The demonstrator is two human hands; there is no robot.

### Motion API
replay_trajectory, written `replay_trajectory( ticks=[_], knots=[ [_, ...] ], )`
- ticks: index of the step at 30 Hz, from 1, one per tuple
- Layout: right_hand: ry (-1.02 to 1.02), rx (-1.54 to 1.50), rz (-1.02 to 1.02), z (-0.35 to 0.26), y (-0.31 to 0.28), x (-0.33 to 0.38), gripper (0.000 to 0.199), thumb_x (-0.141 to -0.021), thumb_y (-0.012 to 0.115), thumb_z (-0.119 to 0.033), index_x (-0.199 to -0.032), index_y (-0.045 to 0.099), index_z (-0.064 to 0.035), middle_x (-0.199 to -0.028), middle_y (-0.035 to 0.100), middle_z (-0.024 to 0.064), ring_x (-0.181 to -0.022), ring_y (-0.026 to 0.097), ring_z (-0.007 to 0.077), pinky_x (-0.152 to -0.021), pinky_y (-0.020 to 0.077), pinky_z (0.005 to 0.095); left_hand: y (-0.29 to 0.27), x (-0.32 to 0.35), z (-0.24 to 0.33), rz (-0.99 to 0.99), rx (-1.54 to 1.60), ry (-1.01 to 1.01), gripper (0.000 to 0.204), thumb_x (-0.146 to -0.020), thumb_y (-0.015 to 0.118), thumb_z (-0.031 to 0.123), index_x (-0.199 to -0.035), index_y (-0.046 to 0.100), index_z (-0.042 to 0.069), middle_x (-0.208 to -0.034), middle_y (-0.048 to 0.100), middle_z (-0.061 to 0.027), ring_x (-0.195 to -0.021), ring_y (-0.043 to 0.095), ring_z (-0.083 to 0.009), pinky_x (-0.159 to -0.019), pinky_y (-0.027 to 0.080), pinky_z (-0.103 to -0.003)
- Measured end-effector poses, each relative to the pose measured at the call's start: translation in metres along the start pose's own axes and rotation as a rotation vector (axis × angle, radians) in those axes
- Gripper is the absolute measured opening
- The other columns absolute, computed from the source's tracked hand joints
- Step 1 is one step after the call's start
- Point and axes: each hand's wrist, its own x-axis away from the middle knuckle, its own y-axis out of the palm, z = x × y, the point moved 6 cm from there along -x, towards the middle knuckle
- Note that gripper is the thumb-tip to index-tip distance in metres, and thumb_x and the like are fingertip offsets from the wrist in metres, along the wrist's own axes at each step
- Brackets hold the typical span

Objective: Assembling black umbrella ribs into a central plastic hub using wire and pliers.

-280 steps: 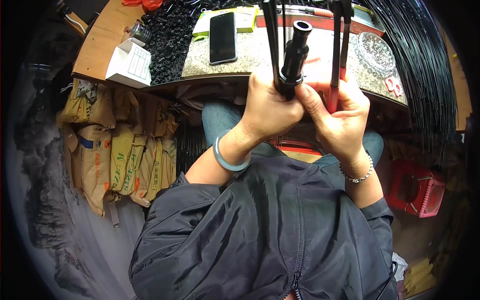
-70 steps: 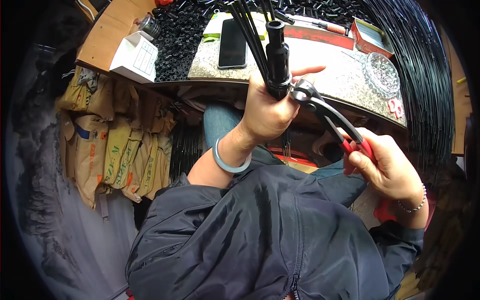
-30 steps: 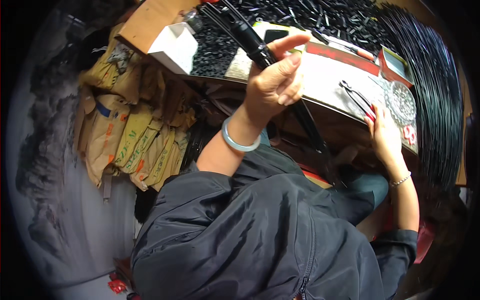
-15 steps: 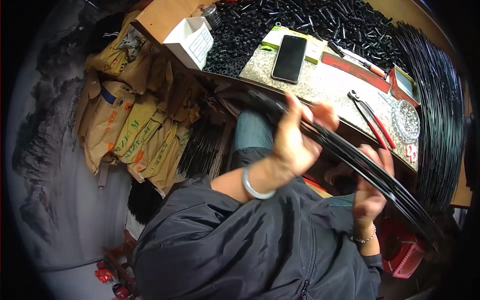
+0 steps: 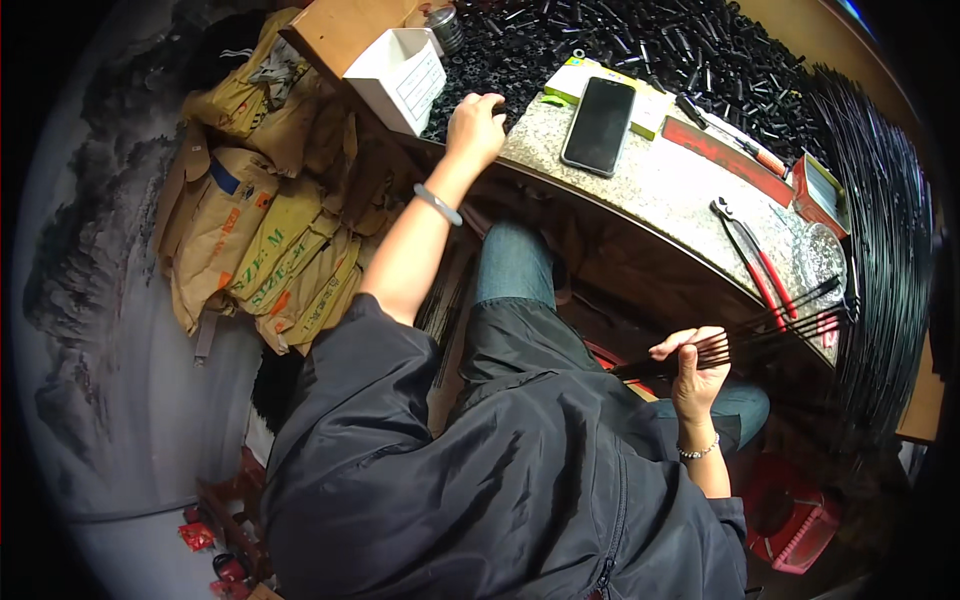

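Note:
My left hand point(image 5: 476, 130) reaches over the left end of the bench, above a heap of small black rings point(image 5: 470, 75). Its fingers are bent, with a gap between thumb and forefinger, and nothing shows in them. Over my lap my right hand point(image 5: 702, 368) is closed round several thin black rods point(image 5: 775, 325). They fan out to the right past the bench edge, and their short ends stick out to the left of the hand.
A white box point(image 5: 398, 85) stands beside the rings. On the stone slab point(image 5: 655, 190) lie a phone point(image 5: 600, 125), red-handled pliers point(image 5: 755, 262), a red bar point(image 5: 725, 158) and a glass dish point(image 5: 820, 255). Black tubes point(image 5: 650, 45) heap behind. Long rods point(image 5: 880, 220) hang at right; sacks point(image 5: 250, 220) stand left.
My left hand has left the bundle of rods and moved up and left to the rings. My right hand has shifted slightly left, and the rods in it now spread apart.

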Motion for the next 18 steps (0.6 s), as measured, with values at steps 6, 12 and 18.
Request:
replay_trajectory(
  ticks=[6, 12, 18],
  knots=[
    [-0.07, -0.073, -0.115, -0.047, 0.011, -0.041, 0.018, -0.086, 0.059, -0.011, -0.082, 0.045, -0.001, -0.086, 0.06, 0.0192, -0.074, 0.059, 0.0195, -0.072, 0.05, 0.0312, 0.032, -0.032, -0.024, -0.237, -0.223, -0.007, 0.022, -0.073, 0.062, 0.017, -0.094, 0.066, 0.011, -0.089, 0.059, -0.0146, -0.089, 0.057, -0.032, -0.077, 0.047, -0.041],
    [-0.055, -0.083, -0.097, -0.038, 0.006, -0.04, 0.032, -0.085, 0.06, -0.032, -0.078, 0.043, -0.0059, -0.08, 0.059, 0.0159, -0.075, 0.059, 0.0206, -0.071, 0.0505, 0.0329, 0.034, -0.042, -0.02, -0.254, -0.277, -0.003, 0.009, -0.069, 0.054, 0.005, -0.078, 0.058, 0.004, -0.08, 0.062, -0.019, -0.079, 0.059, -0.0375, -0.07, 0.047, -0.046],
    [0.006, -0.086, -0.083, -0.034, 0.006, -0.04, 0.039, -0.085, 0.055, -0.043, -0.078, 0.041, -0.0079, -0.081, 0.058, 0.016, -0.075, 0.059, 0.0199, -0.072, 0.0488, 0.0314, -0.007, -0.051, 0.081, -0.272, 1.247, -0.219, 0.022, -0.086, 0.055, 0.005, -0.105, 0.061, -0.003, -0.093, 0.062, -0.0044, -0.075, 0.057, -0.0091, -0.071, 0.048, -0.021]
  ],
)
